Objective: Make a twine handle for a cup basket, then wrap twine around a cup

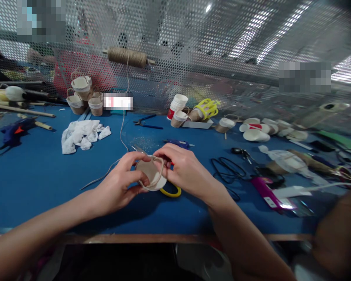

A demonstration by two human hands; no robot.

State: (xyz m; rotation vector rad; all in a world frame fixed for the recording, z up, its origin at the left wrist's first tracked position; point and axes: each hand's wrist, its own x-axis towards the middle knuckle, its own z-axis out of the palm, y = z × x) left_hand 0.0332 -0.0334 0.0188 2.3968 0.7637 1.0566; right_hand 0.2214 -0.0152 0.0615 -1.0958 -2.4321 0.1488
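Cup in both hands, twine at rim

Paper cup point(148, 170) held over desk point(99, 166), approx. mid, nearer front edge. L hand point(119, 179) gripping cup wall, thumb inside. R hand point(184, 166) closed in at twine point(162, 171) by rim; exact pinch hidden. Step: prob. fitting twine. Next move calls for steady L grip, fine R fingertip ctrl.

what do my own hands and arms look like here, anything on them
Your left hand and right hand are bare, with no gloves. I see no watch or bracelet on either wrist, no ring on the fingers in view, and no sleeve on the visible forearms.
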